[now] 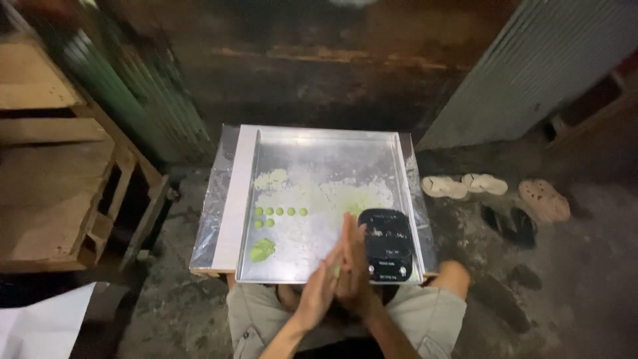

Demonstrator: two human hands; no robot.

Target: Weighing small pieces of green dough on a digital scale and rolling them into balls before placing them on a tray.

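My left hand [319, 289] and my right hand [354, 266] are pressed palm to palm over the near edge of a metal tray [319, 143]. A bit of green shows between the palms; what it is cannot be told. On the tray lie several small green dough balls [279, 213] in two rows, a larger green dough lump [262, 250] and scattered white flour [312, 199]. A black digital scale [387, 247] sits on the tray's near right corner, just right of my right hand.
The tray rests on a plastic-covered board [216, 206] over my knees. Wooden pallets [60, 186] stand at the left, corrugated metal sheets [531, 66] behind and right. Several sandals [495, 193] lie on the concrete floor at the right. White paper [40, 326] lies at bottom left.
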